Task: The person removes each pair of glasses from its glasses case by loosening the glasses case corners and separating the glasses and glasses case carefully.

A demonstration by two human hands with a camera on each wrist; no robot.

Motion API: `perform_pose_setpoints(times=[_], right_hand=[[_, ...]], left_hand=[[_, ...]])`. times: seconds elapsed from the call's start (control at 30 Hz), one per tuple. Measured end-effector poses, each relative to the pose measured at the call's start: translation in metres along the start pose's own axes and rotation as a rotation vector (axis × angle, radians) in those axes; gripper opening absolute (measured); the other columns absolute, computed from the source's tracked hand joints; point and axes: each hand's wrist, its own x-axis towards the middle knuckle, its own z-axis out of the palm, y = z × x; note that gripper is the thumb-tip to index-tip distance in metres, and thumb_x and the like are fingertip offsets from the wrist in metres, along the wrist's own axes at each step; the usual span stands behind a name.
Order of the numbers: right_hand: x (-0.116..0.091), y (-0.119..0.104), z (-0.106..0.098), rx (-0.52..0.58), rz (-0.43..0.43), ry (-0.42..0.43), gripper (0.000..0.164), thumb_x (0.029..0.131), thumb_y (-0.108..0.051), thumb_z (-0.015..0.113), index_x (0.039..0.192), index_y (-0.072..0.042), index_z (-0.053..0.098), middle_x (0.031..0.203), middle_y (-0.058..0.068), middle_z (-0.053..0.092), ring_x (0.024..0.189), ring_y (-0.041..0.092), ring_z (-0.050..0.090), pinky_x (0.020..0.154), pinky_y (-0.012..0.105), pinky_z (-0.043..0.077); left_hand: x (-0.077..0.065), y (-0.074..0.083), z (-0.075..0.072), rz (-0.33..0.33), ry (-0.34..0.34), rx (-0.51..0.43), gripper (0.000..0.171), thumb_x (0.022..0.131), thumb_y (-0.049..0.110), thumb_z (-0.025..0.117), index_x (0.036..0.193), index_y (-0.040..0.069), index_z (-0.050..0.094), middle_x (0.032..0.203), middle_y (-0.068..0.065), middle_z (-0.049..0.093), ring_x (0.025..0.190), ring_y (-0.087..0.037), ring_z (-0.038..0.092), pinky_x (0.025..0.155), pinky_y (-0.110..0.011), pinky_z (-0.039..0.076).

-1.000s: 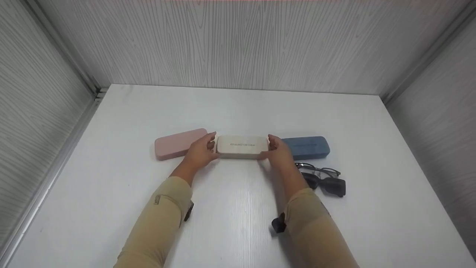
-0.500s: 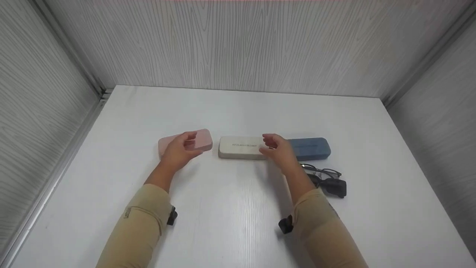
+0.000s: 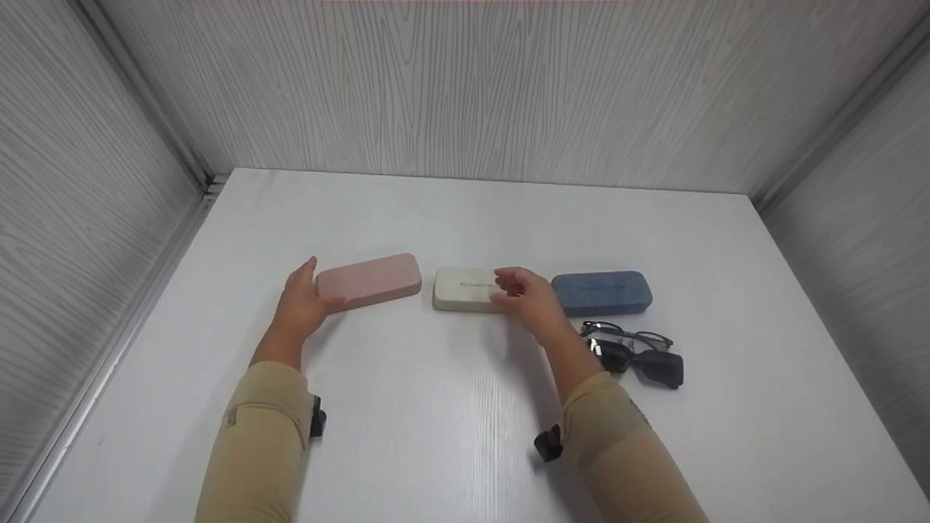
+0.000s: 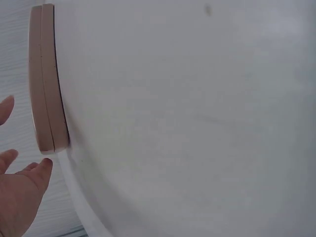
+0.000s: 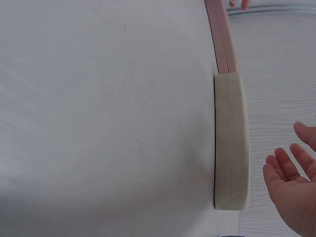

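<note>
A pink glasses case (image 3: 372, 280) lies on the white table at the left. My left hand (image 3: 298, 303) is at its left end, thumb along the front edge; in the left wrist view the fingertips (image 4: 45, 167) are right at the end of the case. A cream glasses case (image 3: 465, 289) with printed lettering lies in the middle. Over its right end is my right hand (image 3: 534, 305), fingers slightly bent with nothing between them; it hides that end in the head view. The right wrist view has this hand (image 5: 296, 192) apart from the case.
A blue glasses case (image 3: 603, 293) lies to the right of the cream one. In front of it are clear-lensed glasses (image 3: 649, 338) and dark sunglasses (image 3: 660, 367), partly overlapping. Grained panels (image 3: 479, 94) stand behind the table and on both sides.
My left hand has left the cream case's left end and moved left across the pink case to its far end. My right hand now lies more over the cream case's right end.
</note>
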Motion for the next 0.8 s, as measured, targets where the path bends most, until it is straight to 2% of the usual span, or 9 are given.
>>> perform_pose_setpoints(times=[0.2,0.4,0.6,0.8], right_hand=[[0.002,0.002,0.005,0.004,-0.028,-0.015,0.043,0.081,-0.012,0.069,0.122,-0.011,0.058,0.114,0.003,0.06,0.111,0.018,0.052,0.097,0.032,0.043],[0.001,0.001,0.009,0.032,-0.045,-0.026,0.043,0.081,-0.011,0.069,0.122,-0.008,0.057,0.114,0.005,0.061,0.111,0.019,0.052,0.096,0.031,0.043],[0.0,-0.003,0.015,0.049,-0.043,-0.051,0.043,0.081,-0.013,0.068,0.122,-0.01,0.057,0.114,0.005,0.06,0.11,0.018,0.052,0.096,0.032,0.043],[0.0,-0.006,0.025,0.038,-0.068,-0.069,0.041,0.081,-0.011,0.068,0.121,-0.008,0.058,0.111,0.007,0.061,0.107,0.018,0.054,0.095,0.031,0.045]], left_hand=[[0.005,-0.008,0.004,-0.025,-0.07,0.051,0.094,0.083,0.016,0.065,0.147,0.008,-0.003,0.152,-0.017,0.005,0.138,-0.036,0.003,0.113,-0.049,0.006],[0.006,-0.012,0.004,-0.001,-0.083,0.09,0.096,0.082,0.009,0.064,0.145,0.006,-0.009,0.151,-0.019,0.003,0.138,-0.036,0.002,0.113,-0.048,0.005],[0.004,-0.013,0.001,0.005,-0.073,0.146,0.086,0.082,0.014,0.066,0.145,0.0,0.01,0.147,-0.023,0.018,0.135,-0.038,0.015,0.112,-0.049,0.015],[0.0,-0.016,-0.002,-0.022,-0.084,0.098,0.086,0.079,0.015,0.07,0.145,0.003,0.017,0.147,-0.019,0.023,0.135,-0.035,0.019,0.111,-0.048,0.018]])
